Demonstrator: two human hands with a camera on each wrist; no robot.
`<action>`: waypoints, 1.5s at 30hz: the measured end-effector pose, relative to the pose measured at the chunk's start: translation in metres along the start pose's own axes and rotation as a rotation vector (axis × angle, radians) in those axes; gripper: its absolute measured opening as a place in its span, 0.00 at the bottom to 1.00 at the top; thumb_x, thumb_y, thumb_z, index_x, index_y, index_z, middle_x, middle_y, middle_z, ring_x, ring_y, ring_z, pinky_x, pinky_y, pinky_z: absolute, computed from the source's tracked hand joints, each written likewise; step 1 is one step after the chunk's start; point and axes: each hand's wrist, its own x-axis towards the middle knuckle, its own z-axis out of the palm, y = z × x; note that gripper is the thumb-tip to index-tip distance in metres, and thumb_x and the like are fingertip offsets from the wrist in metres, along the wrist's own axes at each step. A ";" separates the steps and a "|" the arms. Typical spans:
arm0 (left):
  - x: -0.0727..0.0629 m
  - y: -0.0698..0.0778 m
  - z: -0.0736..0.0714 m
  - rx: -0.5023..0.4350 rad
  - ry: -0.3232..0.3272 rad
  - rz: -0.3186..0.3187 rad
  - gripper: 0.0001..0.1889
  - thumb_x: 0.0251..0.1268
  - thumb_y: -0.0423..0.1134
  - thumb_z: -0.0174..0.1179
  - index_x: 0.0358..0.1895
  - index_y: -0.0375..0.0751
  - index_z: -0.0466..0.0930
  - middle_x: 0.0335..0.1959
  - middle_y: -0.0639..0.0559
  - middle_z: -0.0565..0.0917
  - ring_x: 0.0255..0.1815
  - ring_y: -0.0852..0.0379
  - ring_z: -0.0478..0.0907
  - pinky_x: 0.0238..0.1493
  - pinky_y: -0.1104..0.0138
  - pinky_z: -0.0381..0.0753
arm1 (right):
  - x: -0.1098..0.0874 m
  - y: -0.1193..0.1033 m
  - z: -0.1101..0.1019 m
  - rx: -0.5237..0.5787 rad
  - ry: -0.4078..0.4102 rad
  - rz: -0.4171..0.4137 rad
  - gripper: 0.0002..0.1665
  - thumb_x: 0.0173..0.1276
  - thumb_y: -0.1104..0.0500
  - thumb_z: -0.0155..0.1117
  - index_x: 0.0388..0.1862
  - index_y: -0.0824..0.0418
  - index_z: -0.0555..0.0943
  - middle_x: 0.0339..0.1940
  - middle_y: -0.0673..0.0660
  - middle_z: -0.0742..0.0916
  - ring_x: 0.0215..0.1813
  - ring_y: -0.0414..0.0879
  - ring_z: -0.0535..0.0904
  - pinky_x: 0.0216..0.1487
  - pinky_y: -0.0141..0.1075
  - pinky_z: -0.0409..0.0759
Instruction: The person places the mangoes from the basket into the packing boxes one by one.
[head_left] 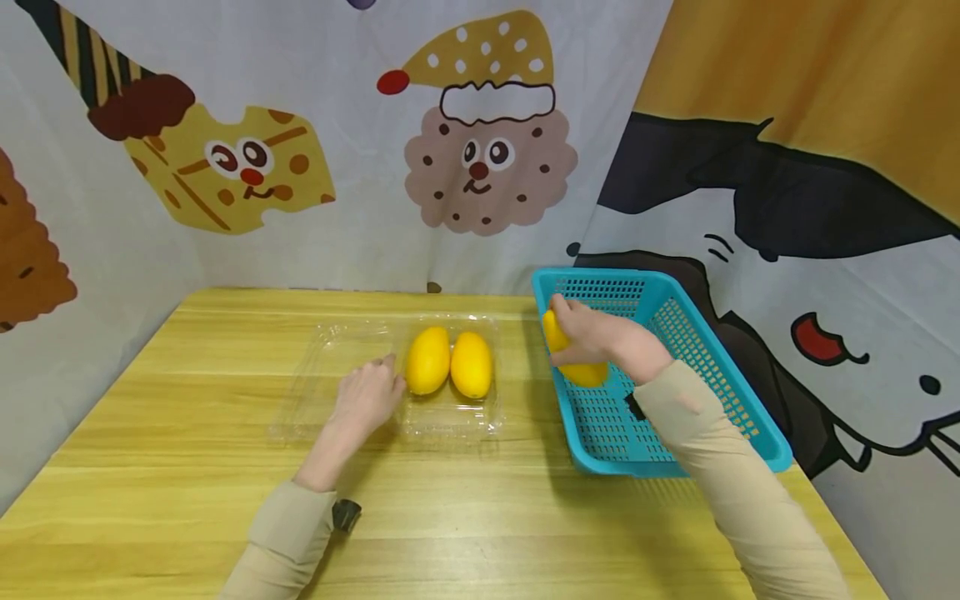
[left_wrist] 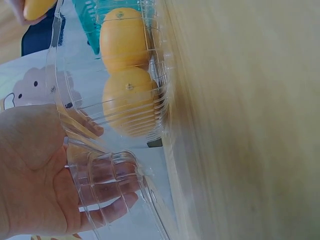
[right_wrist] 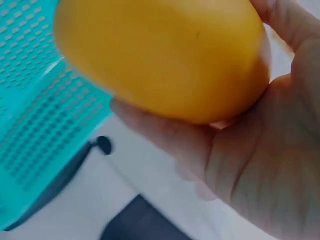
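Note:
Over the left side of a turquoise basket [head_left: 750, 400], my right hand [head_left: 592, 333] grips a yellow mango [right_wrist: 165, 55], thumb and fingers curled round it. The hand covers part of the fruit in the head view. Two yellow mangoes [head_left: 428, 360] lie side by side in the right half of an open clear plastic clamshell box [head_left: 450, 425]. My left hand [head_left: 367, 392] is at the middle of the box, left of these mangoes. In the left wrist view its thumb and fingers [left_wrist: 112, 187] hold the clear plastic between them.
Box and basket both stand on a wooden table [head_left: 450, 517], the basket at the right. Inside the basket a small black patch [head_left: 634, 407] shows beside the right sleeve. A cartoon-printed cloth [head_left: 360, 250] hangs behind the table. A dark object [head_left: 346, 516] sits at the left wrist.

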 end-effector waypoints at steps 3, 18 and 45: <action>0.000 -0.001 0.000 0.001 0.001 0.000 0.24 0.65 0.37 0.53 0.60 0.24 0.70 0.43 0.31 0.83 0.12 0.60 0.61 0.10 0.74 0.58 | -0.004 -0.017 -0.001 -0.042 0.022 -0.002 0.48 0.66 0.50 0.60 0.72 0.65 0.44 0.72 0.74 0.60 0.56 0.64 0.75 0.58 0.52 0.75; -0.001 -0.004 -0.001 0.013 0.019 -0.002 0.23 0.65 0.36 0.53 0.59 0.25 0.71 0.46 0.30 0.83 0.13 0.58 0.63 0.12 0.72 0.61 | 0.000 -0.089 0.032 -0.223 0.302 -0.257 0.40 0.61 0.49 0.68 0.62 0.64 0.59 0.50 0.64 0.74 0.34 0.55 0.77 0.30 0.38 0.82; 0.001 -0.007 -0.002 0.029 0.030 0.014 0.21 0.66 0.40 0.55 0.57 0.27 0.74 0.46 0.31 0.83 0.32 0.39 0.83 0.26 0.55 0.82 | 0.048 -0.119 0.112 -0.175 0.321 -0.400 0.39 0.60 0.41 0.67 0.62 0.58 0.64 0.49 0.57 0.76 0.39 0.50 0.77 0.34 0.34 0.81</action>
